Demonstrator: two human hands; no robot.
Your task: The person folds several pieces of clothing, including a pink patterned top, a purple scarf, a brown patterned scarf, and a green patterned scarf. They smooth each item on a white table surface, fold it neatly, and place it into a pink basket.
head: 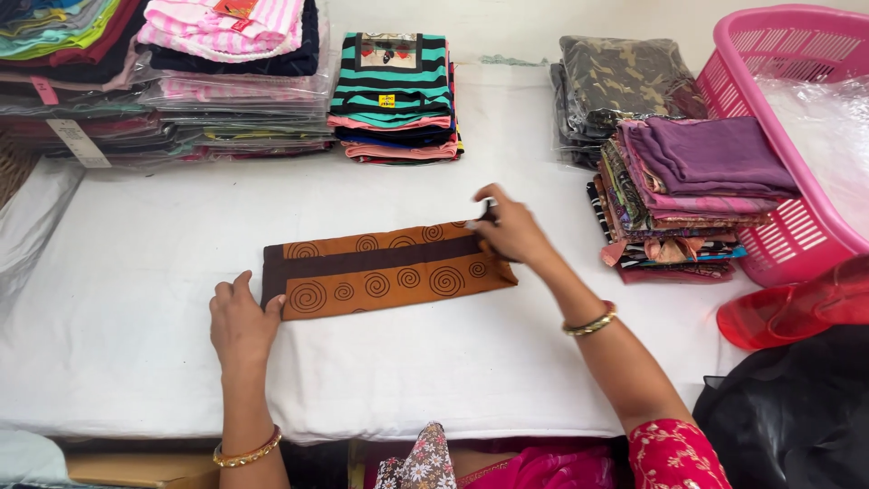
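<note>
At the far left of the white table (pixel 127 362), clear-wrapped garments (pixel 181 109) lie heaped at the back edge, with a pink striped piece (pixel 226 23) on top. Nearer the person, the left hand (pixel 241 324) lies flat on the table with its fingers spread loosely, gripping nothing; its fingertips touch the left end of a folded brown cloth (pixel 385 270). The cloth lies in the middle of the table as a long narrow strip, orange-brown with dark spiral prints and a darker band running along its length. A gold bangle (pixel 246 453) circles the left wrist. Behind the cloth, well apart from it, stands a stack of striped shirts (pixel 394 95) in teal, black and pink. The right hand (pixel 511 228) rests on the cloth's right end, fingers pinched closed on the dark edge there. A second gold bangle (pixel 590 322) sits on the right forearm. Further right, a pile of folded fabrics (pixel 692 195) topped by purple pieces stands beside a wrapped camouflage bundle (pixel 620 86). A pink basket (pixel 797 136) sits at the right edge, a red plastic thing (pixel 797 308) just below it.
</note>
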